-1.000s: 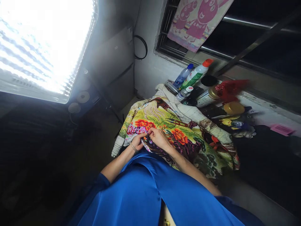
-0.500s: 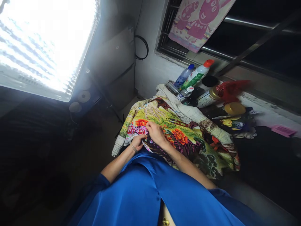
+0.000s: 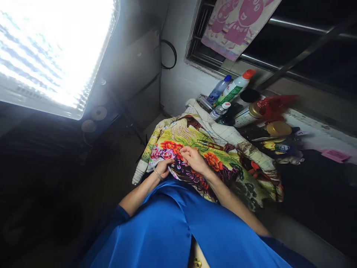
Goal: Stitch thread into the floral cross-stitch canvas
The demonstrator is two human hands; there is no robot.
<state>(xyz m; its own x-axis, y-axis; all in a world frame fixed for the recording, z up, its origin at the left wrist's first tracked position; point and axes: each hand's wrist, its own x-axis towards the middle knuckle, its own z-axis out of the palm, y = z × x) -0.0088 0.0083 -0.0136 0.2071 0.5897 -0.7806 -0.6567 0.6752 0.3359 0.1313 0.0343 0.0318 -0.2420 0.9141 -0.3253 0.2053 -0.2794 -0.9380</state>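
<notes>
Since half a second ago the right hand has slid a little rightward across the fabric, while the left has kept its place. Left hand (image 3: 164, 168), a bracelet (image 3: 157, 174) at its wrist, is curled closed on the near-left edge of the floral cloth (image 3: 231, 175), fingers tucked into the fold. That cloth lies heaped on the desk (image 3: 315, 178), its long axis running left to right, most of it stretching rightward from both hands. Right hand (image 3: 195, 160) rests on top, just right of the left, fingertips bunched in a pinch on the fabric; whether a needle sits between them is too small to tell. Bottles (image 3: 232, 89) stand far right, well apart.
</notes>
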